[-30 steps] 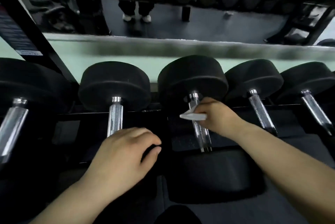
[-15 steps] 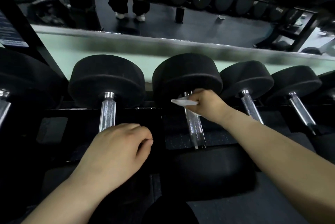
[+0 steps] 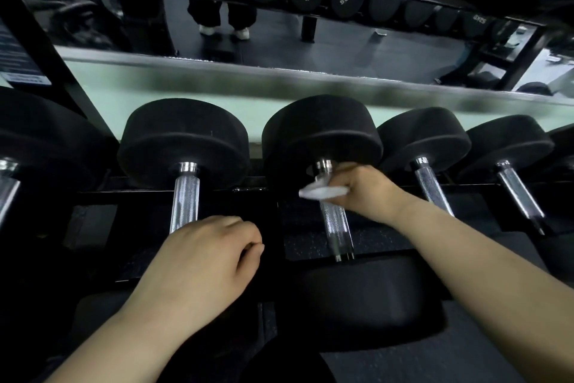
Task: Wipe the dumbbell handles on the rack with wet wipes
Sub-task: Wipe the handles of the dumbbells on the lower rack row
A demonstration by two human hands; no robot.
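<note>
Knuckles up, the left hand (image 3: 205, 261) lies nearest, resting on the dark near end of the rack (image 3: 254, 190). Its fingers are loosely curled, thumb against forefinger, and nothing shows in them. Beyond it the right hand (image 3: 363, 190) closes round a white wipe (image 3: 323, 191), clamping it against the far end of the middle handle (image 3: 337, 227), just below the collar of the black weight (image 3: 323, 134). The wiping of this handle looks to be in progress, with the cloth at the top of its travel. The bare length nearer the person is uncovered, so the next move likely calls for drawing the wipe back down the bar under a firm wrap. The handle to the left (image 3: 184, 199) and two to the right (image 3: 430, 187) (image 3: 518, 196) lie bare on the same rail, with a mirror (image 3: 310, 50) behind.
</note>
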